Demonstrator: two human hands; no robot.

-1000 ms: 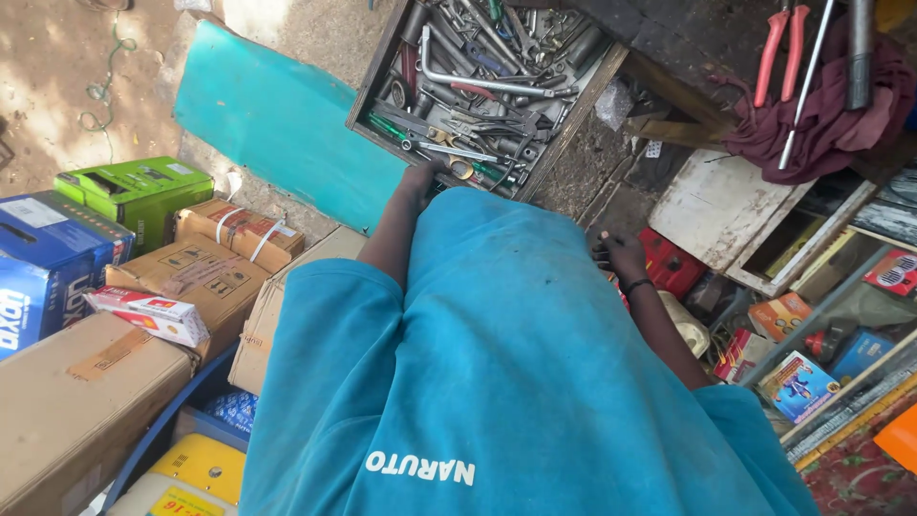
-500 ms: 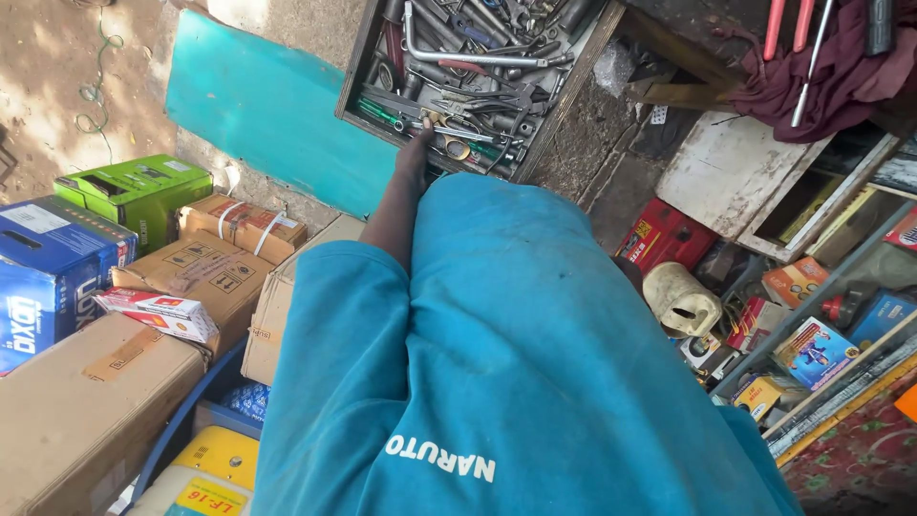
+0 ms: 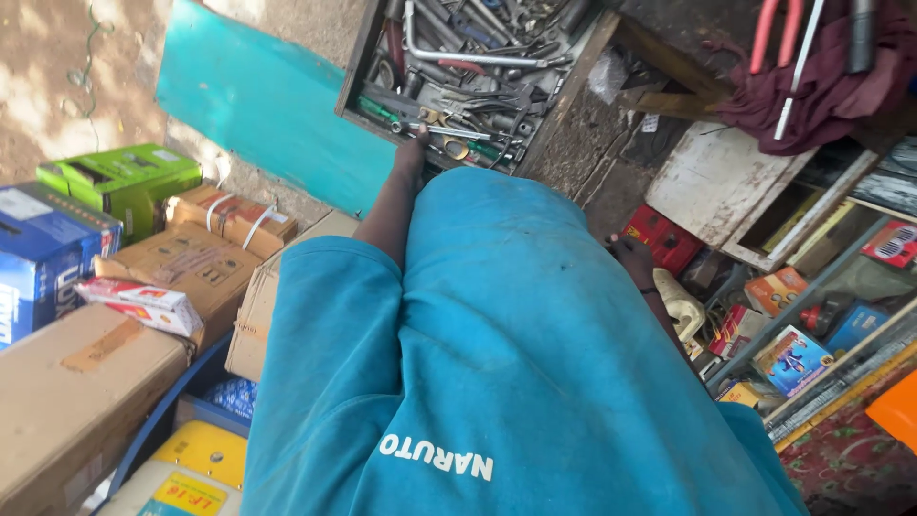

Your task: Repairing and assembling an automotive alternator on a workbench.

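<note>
Tools (image 3: 458,72) fill a shallow, dark wooden tray (image 3: 559,96) at the top middle of the view: a dense jumble of grey steel spanners, sockets and pliers, with a long bent bar lying across the upper part, a red-handled piece among them and a green-handled screwdriver (image 3: 382,113) along the tray's near edge. The metal looks worn and greasy, the tray's floor barely showing. The left hand (image 3: 413,153) reaches over the near edge of the tray with its fingertips down among the tools close to the screwdriver; whether the fingers are closed on anything cannot be told, since the hand is seen end-on and small. The right hand (image 3: 630,256) shows only partly past the blue shirt (image 3: 497,363), hanging low beside a red box (image 3: 662,239) off the tray's right corner; its grip cannot be told either. A teal board (image 3: 258,105) leans at the tray's left edge, and cardboard boxes (image 3: 181,263) with a green carton (image 3: 124,177) are stacked further left. A maroon cloth (image 3: 821,91) lies at upper right.
</note>
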